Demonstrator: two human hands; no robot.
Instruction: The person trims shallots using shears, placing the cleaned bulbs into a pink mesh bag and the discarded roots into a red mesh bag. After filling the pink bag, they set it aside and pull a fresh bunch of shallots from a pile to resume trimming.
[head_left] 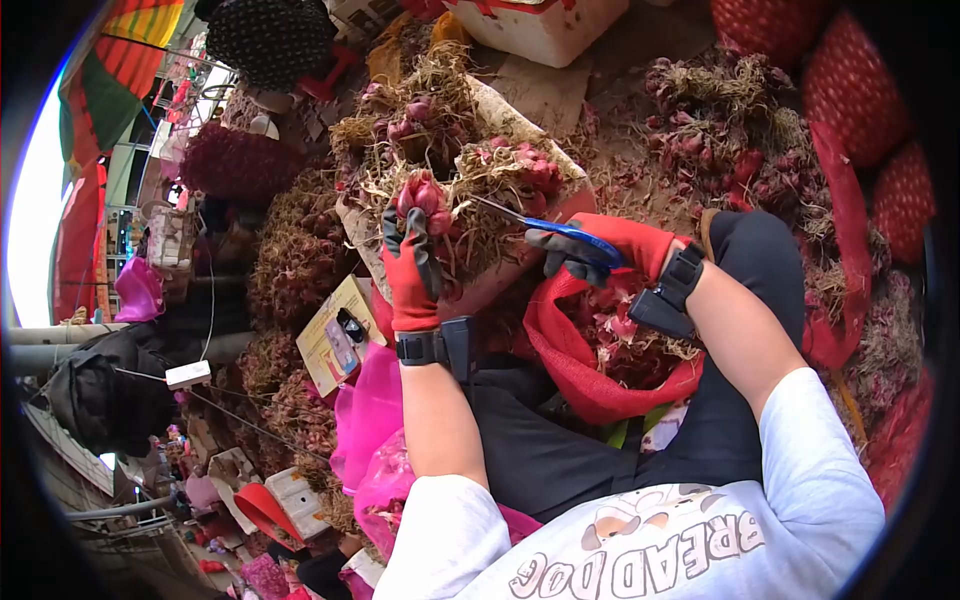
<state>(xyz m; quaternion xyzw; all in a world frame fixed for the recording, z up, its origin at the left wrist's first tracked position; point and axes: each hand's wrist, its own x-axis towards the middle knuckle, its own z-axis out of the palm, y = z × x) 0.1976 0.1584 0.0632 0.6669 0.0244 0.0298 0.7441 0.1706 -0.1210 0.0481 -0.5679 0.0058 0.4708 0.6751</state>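
My left hand (412,265), in a red and grey glove, grips a bunch of shallots (422,196) by its lower side, with the reddish bulbs facing up. My right hand (598,248), gloved the same way, is closed around the blue handles of a pair of scissors (575,238). The scissor blades point left toward the bunch and stay apart from it. Beneath both hands a pale-edged container (545,148) carries a heap of shallots with dry stalks (505,170). Between my legs sits an open red mesh sack (560,375) with loose shallots and peelings inside.
More dried shallot bunches (715,130) lie at the upper right beside full red mesh sacks (850,90). A white foam box (540,30) stands at the top. To the left are a yellow card (340,335), pink plastic bags (370,410) and a black bag (105,375).
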